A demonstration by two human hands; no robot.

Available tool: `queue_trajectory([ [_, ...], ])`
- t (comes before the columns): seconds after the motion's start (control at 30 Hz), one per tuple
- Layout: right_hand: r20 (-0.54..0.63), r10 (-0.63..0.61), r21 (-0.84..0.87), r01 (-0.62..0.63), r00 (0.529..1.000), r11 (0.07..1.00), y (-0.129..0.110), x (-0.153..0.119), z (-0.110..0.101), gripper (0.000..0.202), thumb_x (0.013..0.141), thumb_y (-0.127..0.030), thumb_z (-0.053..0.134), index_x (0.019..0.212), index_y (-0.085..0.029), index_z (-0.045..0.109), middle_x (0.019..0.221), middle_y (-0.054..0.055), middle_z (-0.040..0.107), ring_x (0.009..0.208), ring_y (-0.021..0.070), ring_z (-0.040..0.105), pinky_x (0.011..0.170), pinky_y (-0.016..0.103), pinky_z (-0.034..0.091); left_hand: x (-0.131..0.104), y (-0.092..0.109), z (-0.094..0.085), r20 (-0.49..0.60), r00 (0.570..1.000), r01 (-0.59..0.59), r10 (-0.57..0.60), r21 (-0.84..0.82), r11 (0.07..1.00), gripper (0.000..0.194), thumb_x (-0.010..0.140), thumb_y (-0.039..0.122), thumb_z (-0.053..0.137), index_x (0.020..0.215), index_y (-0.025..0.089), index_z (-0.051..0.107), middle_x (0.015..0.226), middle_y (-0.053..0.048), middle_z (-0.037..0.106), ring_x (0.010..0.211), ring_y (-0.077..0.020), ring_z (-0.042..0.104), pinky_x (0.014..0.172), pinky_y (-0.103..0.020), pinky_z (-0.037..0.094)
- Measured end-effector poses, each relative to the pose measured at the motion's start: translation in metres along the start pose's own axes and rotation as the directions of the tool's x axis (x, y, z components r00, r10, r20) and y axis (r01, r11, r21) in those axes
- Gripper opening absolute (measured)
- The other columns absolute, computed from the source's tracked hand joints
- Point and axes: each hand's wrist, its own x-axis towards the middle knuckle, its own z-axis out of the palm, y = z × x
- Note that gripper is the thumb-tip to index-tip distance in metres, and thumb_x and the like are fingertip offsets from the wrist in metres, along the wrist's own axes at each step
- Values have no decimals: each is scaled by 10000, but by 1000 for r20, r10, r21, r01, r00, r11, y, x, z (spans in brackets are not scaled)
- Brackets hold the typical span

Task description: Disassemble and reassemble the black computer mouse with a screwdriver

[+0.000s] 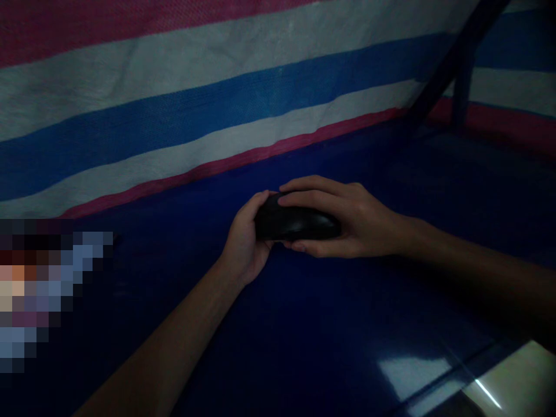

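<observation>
A black computer mouse (299,225) is held between my two hands near the middle of the view. My left hand (248,240) grips its left end, with the thumb along the near upper edge and the other fingers hidden beneath or behind it. Over its right end lies my right hand (343,217), the thumb along the near side and two fingers stretched across the top. The mouse's underside is out of sight. Below the hands is a dark blue, glossy tabletop (278,324).
Behind the table hangs a sheet (208,110) with red, white and blue stripes. A dark slanted post (452,63) stands at the back right. A pixelated patch (39,295) covers something at the left. Light reflects off the surface at the lower right.
</observation>
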Motion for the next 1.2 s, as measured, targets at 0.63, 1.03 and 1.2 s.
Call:
queue_trajectory([
  [0.63, 1, -4, -4, 4, 1000, 1000, 0, 0, 1, 500, 837, -387, 638, 1253, -139, 514, 1255, 145, 589, 1042, 205, 651, 749, 302, 570, -1, 0, -1, 18, 1000, -2, 2, 19, 1000, 142, 821, 265, 552, 781, 153, 629, 642, 7, 606, 510, -103, 576, 358, -175, 403],
  [1.03, 3, 2, -8, -2, 1000, 1000, 0, 0, 1, 497, 836, -378, 637, 1261, -154, 511, 1261, 134, 588, 1059, 208, 643, 766, 305, 567, 0, 0, 1, 0, 1000, 1, -1, -3, 1000, 138, 822, 253, 550, 762, 155, 626, 650, 12, 610, 515, -102, 581, 361, -183, 410],
  [1.2, 4, -2, 2, 2, 1000, 1000, 1, 0, 0, 507, 835, -387, 638, 1260, -137, 517, 1261, 146, 586, 1056, 205, 642, 760, 295, 563, -1, 0, -1, 19, 1000, -12, 12, 10, 1000, 120, 800, 266, 580, 782, 157, 626, 665, 9, 611, 532, -103, 584, 375, -183, 416],
])
